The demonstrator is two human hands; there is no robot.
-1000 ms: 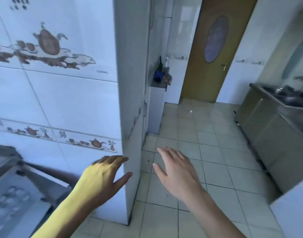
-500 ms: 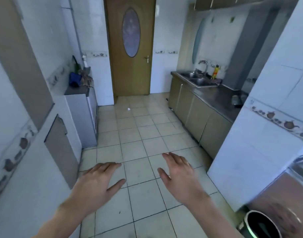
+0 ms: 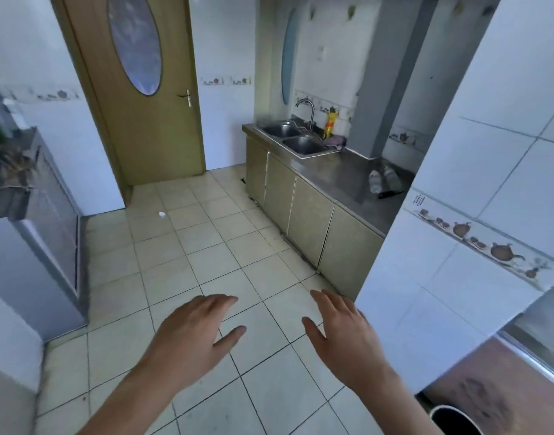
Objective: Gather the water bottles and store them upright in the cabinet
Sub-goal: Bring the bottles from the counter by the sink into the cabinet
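Both hands, left [image 3: 187, 337] and right [image 3: 347, 337], are hovering low in frame, fingers spread, holding nothing; bottles [image 3: 384, 180] are lying on the desk [image 3: 341, 180] at right (blurred), likely rolling off if nudged

A glossy pale ceramic tile floor [image 3: 206, 265] meets a brushed stainless steel countertop [image 3: 341, 177] with shiny double metal sink [image 3: 296, 138]. Two clear plastic bottles [image 3: 383, 181] lie there; the brown wooden door [image 3: 143, 120] looks smooth, semi-matt.

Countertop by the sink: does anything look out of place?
Yes. Two water bottles lie on their sides on the steel countertop rather than upright. A small white scrap lies on the floor tiles.
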